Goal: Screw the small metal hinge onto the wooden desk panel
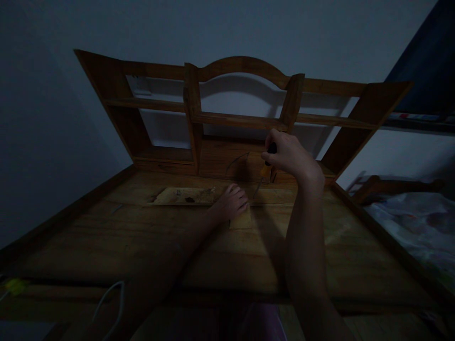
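My right hand (pixel 289 156) is closed round a screwdriver (pixel 265 170) with a black and yellow handle, its metal shaft slanting down toward the wooden desk top (pixel 142 237). My left hand (pixel 231 202) rests on the desk with fingers curled, pressing on a small pale wooden piece (pixel 242 221) just below the screwdriver's tip. A long pale wooden strip (pixel 185 195) lies to the left of that hand. The room is dim.
A wooden shelf hutch (pixel 241 118) with an arched top stands at the back of the desk against the wall. A white cable (pixel 110 303) loops at the near left edge. A bed with patterned bedding (pixel 415 227) lies to the right.
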`<state>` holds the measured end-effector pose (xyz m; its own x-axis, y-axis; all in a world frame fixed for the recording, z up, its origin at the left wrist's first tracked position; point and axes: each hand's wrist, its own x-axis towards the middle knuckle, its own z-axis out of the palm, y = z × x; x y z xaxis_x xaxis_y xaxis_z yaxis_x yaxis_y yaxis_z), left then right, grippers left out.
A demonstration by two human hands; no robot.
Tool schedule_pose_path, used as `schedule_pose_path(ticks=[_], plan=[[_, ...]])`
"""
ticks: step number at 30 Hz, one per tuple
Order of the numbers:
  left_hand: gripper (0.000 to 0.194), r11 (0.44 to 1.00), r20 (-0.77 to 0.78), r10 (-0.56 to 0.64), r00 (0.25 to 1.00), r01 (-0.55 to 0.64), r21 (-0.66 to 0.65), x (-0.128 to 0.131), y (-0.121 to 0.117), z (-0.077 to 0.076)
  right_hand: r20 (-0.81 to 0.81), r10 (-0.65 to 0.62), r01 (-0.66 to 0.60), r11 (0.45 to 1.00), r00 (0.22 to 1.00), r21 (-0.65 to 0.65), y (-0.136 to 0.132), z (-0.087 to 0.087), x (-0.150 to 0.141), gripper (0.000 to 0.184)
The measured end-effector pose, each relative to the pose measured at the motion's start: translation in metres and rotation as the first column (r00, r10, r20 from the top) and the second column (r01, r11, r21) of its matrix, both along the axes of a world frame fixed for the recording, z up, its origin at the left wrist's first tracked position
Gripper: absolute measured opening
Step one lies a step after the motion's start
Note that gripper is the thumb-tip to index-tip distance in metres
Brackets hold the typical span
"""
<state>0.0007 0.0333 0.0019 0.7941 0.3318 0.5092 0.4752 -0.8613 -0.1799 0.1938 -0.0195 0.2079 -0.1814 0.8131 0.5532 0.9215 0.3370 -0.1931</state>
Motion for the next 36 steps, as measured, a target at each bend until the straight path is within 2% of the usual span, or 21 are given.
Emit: schedule_pose_path(ticks=[4, 7, 10, 13, 16, 22, 28, 36], plan=[[0.036, 1.0, 0.023, 0.019, 1.0, -0.019, 0.012, -0.001, 0.004, -0.002, 0.004, 0.003, -0.003, 1.0, 1.0, -0.002, -0.001, 0.001, 0.0, 0.014], [0.037, 0.999, 0.023, 0.034, 0.999, -0.034, 0.011, -0.003, 0.001, 0.002, -0.005, 0.004, -0.004, 1.0, 1.0, -0.004, 0.0, 0.001, -0.001, 0.014], [0.032, 0.999, 0.018, 0.046, 0.999, -0.045, -0.019, -0.005, -0.004, 0.008, -0.003, -0.004, 0.004, 1.0, 1.0, -0.015, 0.0, 0.001, -0.001, 0.015], [0.023, 0.997, 0.026, 0.001, 1.0, 0.001, -0.075, -0.008, -0.007, 0.01, 0.004, -0.002, 0.002, 1.0, 1.0, -0.006, 0.001, 0.001, 0.0, 0.014], [0.018, 0.992, 0.032, -0.04, 0.999, 0.044, -0.12, -0.011, -0.006, 0.008, 0.001, 0.006, -0.006, 1.0, 1.0, 0.002, 0.0, 0.002, 0.002, 0.013], [0.021, 0.987, 0.025, -0.031, 0.999, 0.034, -0.158, -0.011, 0.007, 0.0, -0.015, -0.014, 0.013, 1.0, 1.0, -0.006, -0.003, 0.003, 0.005, 0.014], [0.016, 0.995, 0.039, -0.003, 0.999, 0.007, -0.096, -0.005, 0.01, -0.005, -0.026, -0.01, 0.01, 1.0, 1.0, -0.003, -0.003, 0.004, 0.007, 0.013], [0.022, 1.0, 0.046, 0.028, 0.999, -0.028, 0.004, -0.002, 0.007, -0.006, -0.03, -0.012, 0.012, 1.0, 0.999, -0.017, -0.003, 0.004, 0.007, 0.014]])
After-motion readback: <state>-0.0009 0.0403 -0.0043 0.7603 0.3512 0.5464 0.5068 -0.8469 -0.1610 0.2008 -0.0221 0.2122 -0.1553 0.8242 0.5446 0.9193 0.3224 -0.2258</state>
